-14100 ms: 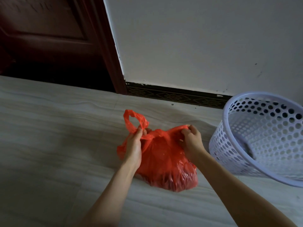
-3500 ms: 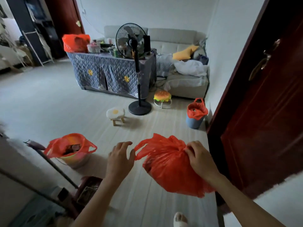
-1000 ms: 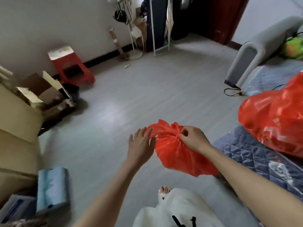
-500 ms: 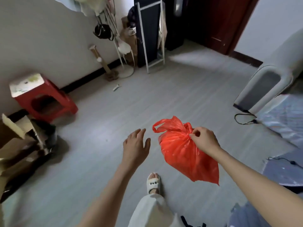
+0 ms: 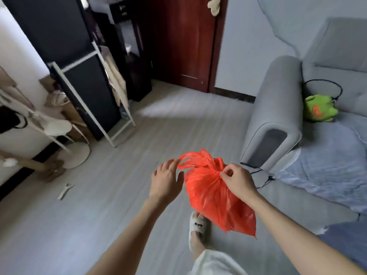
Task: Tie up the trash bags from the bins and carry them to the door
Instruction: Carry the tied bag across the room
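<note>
A red trash bag (image 5: 214,197) hangs in the air in front of me, gathered at its neck. My right hand (image 5: 237,180) pinches that gathered neck and bears the bag's weight. My left hand (image 5: 165,180) is beside the bag with fingers spread and relaxed, its fingertips touching the loose red handle loop that sticks out to the upper left. A dark red door (image 5: 184,42) stands at the far end of the room.
A grey sofa (image 5: 278,116) with a green plush toy (image 5: 319,108) fills the right side. A white-framed rack (image 5: 93,96) and a white stand (image 5: 75,153) stand at the left. My sandalled foot (image 5: 197,225) is on the grey floor, below the bag.
The view has swung right, bringing the sofa and red door into sight. My left hand has moved up to the bag's handle loop. My right hand keeps its pinch on the neck.
</note>
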